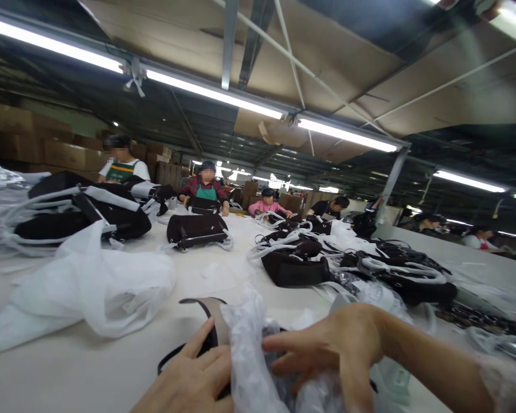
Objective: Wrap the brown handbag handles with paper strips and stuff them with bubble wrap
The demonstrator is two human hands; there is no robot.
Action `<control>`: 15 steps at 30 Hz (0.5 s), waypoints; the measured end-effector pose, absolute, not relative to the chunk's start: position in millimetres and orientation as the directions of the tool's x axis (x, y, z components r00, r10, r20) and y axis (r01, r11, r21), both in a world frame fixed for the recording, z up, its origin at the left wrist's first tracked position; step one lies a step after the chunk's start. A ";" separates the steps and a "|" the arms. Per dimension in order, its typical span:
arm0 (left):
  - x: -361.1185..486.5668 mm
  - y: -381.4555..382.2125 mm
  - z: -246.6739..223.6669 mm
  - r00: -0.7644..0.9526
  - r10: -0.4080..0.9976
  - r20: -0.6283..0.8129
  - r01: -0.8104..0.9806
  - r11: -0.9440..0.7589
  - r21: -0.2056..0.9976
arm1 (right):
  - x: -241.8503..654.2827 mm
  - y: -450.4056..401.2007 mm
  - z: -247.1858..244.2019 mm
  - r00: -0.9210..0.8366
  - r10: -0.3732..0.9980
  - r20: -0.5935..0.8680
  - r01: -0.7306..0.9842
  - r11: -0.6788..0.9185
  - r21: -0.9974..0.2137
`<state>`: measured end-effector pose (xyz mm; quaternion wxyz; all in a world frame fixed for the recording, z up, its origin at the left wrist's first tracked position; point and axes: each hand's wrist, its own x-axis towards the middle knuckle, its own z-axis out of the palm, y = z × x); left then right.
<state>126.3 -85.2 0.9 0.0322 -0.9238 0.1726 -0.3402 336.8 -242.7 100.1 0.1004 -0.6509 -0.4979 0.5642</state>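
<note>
My left hand [189,367] sits at the bottom of the view, its fingers pressed against a black bag [198,347] with a black-edged beige panel [212,318]. A crinkled clear plastic sheet [249,355] bunches up between my hands and covers much of the bag. My right hand [339,350] reaches in from the right, fingers spread over the plastic. Most of the bag is hidden by the plastic and my hands.
A long white table [223,269] holds several black bags [294,269] with white straps, and a loose white plastic bag [86,287] lies at the left. Co-workers [204,189] sit along the far side, with stacked cardboard boxes [38,140] behind them.
</note>
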 end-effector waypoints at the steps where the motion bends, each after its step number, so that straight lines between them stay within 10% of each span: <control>1: 128.4 -84.6 1.8 0.712 -0.346 0.611 -0.298 -0.937 -0.184 | 335.2 -243.8 109.8 -0.141 0.757 -0.638 0.423 -0.537 -0.730; 5: 141.9 -84.2 -0.8 0.721 -0.347 0.600 -0.305 -0.936 -0.175 | 308.9 -239.5 115.7 0.180 0.850 -0.495 0.418 -0.521 -0.744; 15: 135.7 -93.1 11.3 0.805 -0.301 0.512 -0.292 -0.951 -0.101 | 282.1 -250.5 99.5 0.236 0.903 -0.360 0.669 -0.420 -0.614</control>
